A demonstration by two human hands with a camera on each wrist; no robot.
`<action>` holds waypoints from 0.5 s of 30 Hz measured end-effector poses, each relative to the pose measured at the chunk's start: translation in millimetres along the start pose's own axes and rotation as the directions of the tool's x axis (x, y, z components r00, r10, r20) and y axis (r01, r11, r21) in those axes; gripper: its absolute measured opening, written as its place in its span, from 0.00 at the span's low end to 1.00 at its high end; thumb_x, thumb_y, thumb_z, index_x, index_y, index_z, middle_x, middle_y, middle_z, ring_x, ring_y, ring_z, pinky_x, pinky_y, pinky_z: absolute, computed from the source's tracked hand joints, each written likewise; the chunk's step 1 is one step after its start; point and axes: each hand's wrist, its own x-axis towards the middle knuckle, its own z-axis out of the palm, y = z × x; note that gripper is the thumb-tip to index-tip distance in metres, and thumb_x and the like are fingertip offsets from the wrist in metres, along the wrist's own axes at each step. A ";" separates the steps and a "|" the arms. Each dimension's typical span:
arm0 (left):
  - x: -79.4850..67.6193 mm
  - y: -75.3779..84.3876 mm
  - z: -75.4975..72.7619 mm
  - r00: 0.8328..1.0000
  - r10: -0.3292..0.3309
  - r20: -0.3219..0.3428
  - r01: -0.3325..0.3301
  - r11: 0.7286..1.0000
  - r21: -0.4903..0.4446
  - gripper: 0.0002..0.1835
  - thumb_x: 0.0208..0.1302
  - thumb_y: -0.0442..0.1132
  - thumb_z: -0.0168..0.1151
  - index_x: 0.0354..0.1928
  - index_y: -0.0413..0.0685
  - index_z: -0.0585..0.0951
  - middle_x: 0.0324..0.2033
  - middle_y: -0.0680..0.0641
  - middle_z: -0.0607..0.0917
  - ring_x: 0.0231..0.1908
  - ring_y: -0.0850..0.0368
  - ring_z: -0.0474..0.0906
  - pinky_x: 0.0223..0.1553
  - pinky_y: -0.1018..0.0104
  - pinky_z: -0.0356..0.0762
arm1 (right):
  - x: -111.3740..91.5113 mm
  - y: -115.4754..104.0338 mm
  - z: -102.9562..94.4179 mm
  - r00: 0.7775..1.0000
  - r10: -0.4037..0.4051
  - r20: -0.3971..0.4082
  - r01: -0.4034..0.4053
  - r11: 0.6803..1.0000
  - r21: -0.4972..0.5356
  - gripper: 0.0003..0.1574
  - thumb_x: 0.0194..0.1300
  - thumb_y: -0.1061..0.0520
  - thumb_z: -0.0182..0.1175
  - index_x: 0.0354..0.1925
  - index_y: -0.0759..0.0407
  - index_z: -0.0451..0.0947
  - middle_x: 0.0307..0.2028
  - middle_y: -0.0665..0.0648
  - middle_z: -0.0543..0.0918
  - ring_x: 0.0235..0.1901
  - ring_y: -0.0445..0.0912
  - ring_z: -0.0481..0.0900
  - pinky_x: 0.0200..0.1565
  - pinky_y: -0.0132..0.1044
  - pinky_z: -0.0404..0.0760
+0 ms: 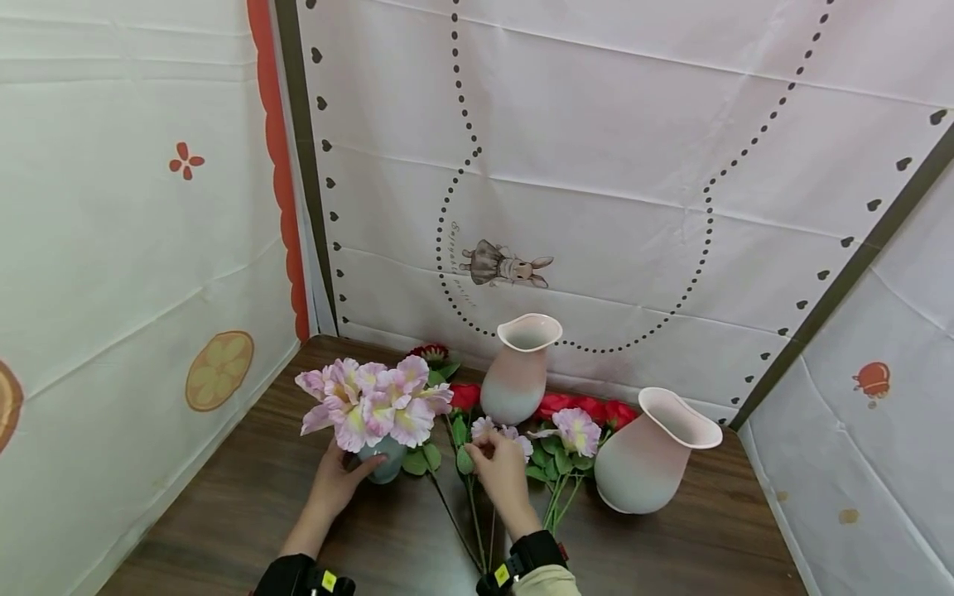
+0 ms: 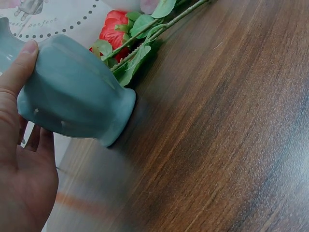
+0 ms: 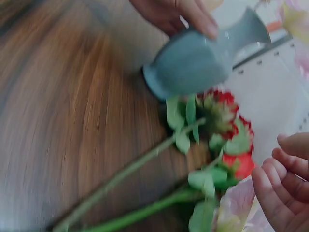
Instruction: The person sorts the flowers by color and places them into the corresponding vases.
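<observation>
My left hand [image 1: 337, 482] holds a small blue-green vase [image 2: 77, 92], thumb on its near side and fingers behind it. The vase stands on the wooden table with a bunch of pink and yellow irises [image 1: 376, 406] spreading over its mouth. To the right, my right hand [image 1: 503, 476] is over the loose flower stems, its fingers [image 3: 273, 181] loosely bent with nothing between them. Just behind those fingers lies a pink flower [image 3: 236, 203]. Red flowers [image 3: 222, 104] with green leaves lie by the vase's foot in the right wrist view.
Two larger pink-and-white vases stand on the table, one [image 1: 514, 381] at the back and one [image 1: 648, 455] at the right. Between them lie red flowers [image 1: 589, 407] and another pink flower [image 1: 577, 430]. Printed cloth walls [image 1: 596, 215] close in the back and sides.
</observation>
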 end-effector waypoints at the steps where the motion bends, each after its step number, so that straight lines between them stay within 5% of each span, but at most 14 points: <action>1: -0.2 0.3 0.0 1.000 0.003 0.000 -0.003 1.000 0.001 0.37 0.57 0.43 0.68 0.67 0.44 0.63 0.65 0.44 0.63 0.64 0.48 0.61 0.53 0.88 0.57 | -0.9 4.7 -2.7 1.000 0.012 -0.016 -0.012 1.000 -0.012 0.05 0.57 0.56 0.67 0.27 0.54 0.81 0.21 0.49 0.81 0.21 0.36 0.75 0.24 0.28 0.73; 5: -0.7 2.8 -0.1 1.000 0.006 -0.001 -0.006 1.000 -0.015 0.37 0.57 0.42 0.68 0.67 0.44 0.64 0.65 0.43 0.63 0.64 0.46 0.60 0.53 0.88 0.58 | -5.7 21.7 -12.0 0.995 0.076 -0.061 -0.077 0.997 -0.010 0.06 0.58 0.55 0.66 0.26 0.53 0.80 0.18 0.47 0.78 0.19 0.36 0.73 0.23 0.28 0.72; 15: 1.1 1.0 0.7 1.000 0.006 -0.004 -0.006 1.000 -0.013 0.37 0.56 0.42 0.68 0.67 0.44 0.64 0.65 0.44 0.64 0.63 0.52 0.62 0.54 0.86 0.59 | -24.9 43.1 -30.8 0.974 0.175 -0.144 -0.136 0.960 0.244 0.15 0.66 0.54 0.58 0.29 0.63 0.81 0.23 0.64 0.82 0.21 0.54 0.82 0.22 0.30 0.80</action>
